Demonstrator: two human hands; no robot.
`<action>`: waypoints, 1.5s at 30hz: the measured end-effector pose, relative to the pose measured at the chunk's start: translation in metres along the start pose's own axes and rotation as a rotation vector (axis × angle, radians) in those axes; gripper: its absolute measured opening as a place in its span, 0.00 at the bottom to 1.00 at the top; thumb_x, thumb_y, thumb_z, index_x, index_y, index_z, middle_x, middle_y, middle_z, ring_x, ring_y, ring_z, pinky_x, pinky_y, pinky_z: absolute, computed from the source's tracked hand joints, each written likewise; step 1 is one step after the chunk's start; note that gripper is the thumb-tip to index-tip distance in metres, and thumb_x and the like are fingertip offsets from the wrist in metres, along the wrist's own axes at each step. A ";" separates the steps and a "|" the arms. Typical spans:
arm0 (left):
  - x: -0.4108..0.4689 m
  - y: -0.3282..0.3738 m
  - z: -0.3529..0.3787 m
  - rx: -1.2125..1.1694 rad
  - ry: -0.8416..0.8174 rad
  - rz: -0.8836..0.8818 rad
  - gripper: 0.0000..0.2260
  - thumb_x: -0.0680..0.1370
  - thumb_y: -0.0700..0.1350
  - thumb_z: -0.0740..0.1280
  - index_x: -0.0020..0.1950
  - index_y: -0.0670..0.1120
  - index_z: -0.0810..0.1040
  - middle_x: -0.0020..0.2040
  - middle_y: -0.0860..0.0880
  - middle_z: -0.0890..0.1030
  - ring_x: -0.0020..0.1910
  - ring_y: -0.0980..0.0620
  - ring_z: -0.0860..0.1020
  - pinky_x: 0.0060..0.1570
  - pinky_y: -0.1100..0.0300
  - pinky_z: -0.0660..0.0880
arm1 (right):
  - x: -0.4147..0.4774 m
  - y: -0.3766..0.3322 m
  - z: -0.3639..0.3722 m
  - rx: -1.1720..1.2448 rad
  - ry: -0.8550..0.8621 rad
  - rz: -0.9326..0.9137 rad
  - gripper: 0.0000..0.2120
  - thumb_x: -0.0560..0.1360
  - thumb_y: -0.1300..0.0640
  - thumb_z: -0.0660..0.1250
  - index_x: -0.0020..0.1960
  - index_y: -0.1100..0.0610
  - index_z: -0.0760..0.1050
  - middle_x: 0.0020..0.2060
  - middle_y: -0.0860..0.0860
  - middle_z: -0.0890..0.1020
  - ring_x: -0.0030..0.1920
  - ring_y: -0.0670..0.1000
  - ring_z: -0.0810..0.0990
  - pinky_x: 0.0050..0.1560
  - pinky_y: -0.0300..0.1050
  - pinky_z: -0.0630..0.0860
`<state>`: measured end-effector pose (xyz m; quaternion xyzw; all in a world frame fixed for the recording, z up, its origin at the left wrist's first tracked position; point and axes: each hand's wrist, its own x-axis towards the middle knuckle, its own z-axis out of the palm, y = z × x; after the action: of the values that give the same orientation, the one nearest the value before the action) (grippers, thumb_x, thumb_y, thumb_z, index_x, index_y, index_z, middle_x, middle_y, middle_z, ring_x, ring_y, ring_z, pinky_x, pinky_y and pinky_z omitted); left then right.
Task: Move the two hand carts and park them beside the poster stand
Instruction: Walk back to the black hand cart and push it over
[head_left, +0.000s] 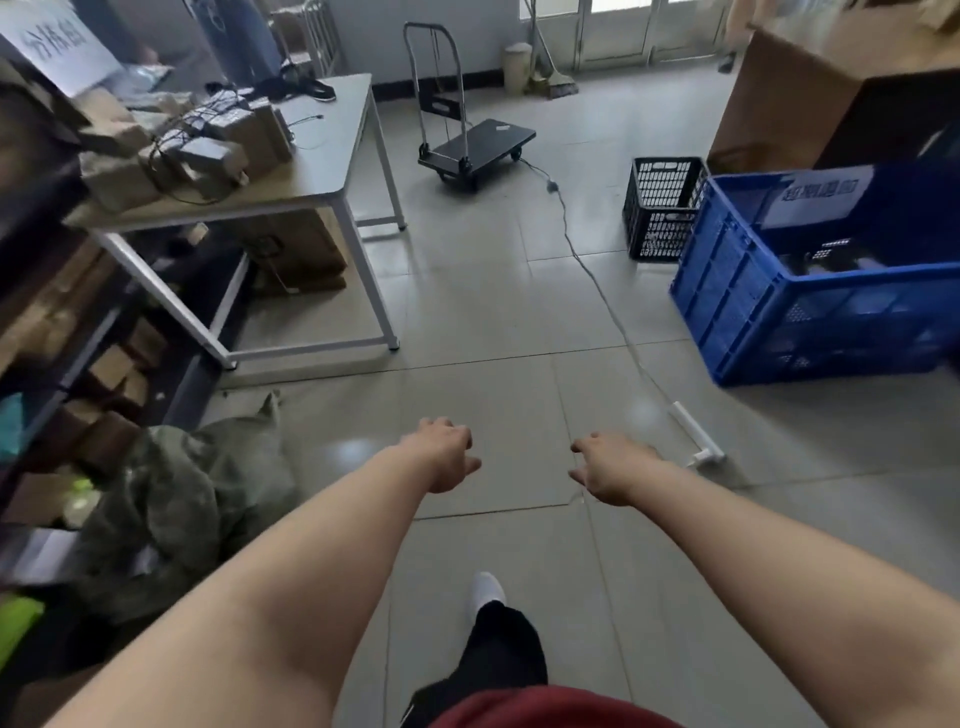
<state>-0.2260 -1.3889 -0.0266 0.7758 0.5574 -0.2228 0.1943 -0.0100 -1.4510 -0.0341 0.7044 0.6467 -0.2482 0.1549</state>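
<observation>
Straight ahead, well apart from both hands, stands the hand cart (475, 150), handle leftward; left hand (447, 457) and right hand (608, 470) loosely spread, empty, equally near.

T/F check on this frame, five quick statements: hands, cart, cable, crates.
1. Both hands are empty. True: the left hand and right hand reach forward with loosely open fingers, holding nothing.
2. The hand cart carries a stack of boxes. False: its black deck is bare.
3. The cart's handle is folded flat. False: it stands upright.
4. A cable lies across the floor between the person and the cart. True: it runs from a white power strip toward the cart.
5. The blue crate sits on the table. False: it stands on the floor at right, beside a black crate.
</observation>
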 end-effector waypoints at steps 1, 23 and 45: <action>0.018 -0.008 -0.015 -0.008 0.014 -0.001 0.21 0.80 0.56 0.58 0.71 0.48 0.68 0.71 0.44 0.67 0.70 0.42 0.62 0.67 0.45 0.65 | 0.020 -0.003 -0.014 0.008 0.016 -0.006 0.23 0.79 0.45 0.56 0.72 0.51 0.64 0.69 0.53 0.68 0.68 0.58 0.68 0.64 0.56 0.70; 0.393 -0.041 -0.310 -0.003 0.024 -0.010 0.21 0.82 0.54 0.56 0.71 0.46 0.68 0.70 0.42 0.68 0.69 0.41 0.65 0.68 0.50 0.64 | 0.413 0.061 -0.302 0.040 0.099 -0.026 0.21 0.80 0.48 0.54 0.72 0.50 0.64 0.71 0.51 0.68 0.69 0.55 0.67 0.62 0.54 0.68; 0.761 -0.149 -0.551 -0.161 0.058 -0.103 0.22 0.81 0.54 0.59 0.72 0.46 0.66 0.70 0.42 0.68 0.70 0.40 0.65 0.68 0.51 0.63 | 0.801 0.029 -0.559 -0.028 0.093 -0.071 0.22 0.80 0.47 0.55 0.72 0.51 0.64 0.70 0.52 0.68 0.69 0.56 0.67 0.64 0.56 0.67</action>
<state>-0.0841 -0.4487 -0.0079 0.7341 0.6180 -0.1642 0.2283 0.1344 -0.4843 -0.0146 0.6894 0.6814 -0.2113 0.1255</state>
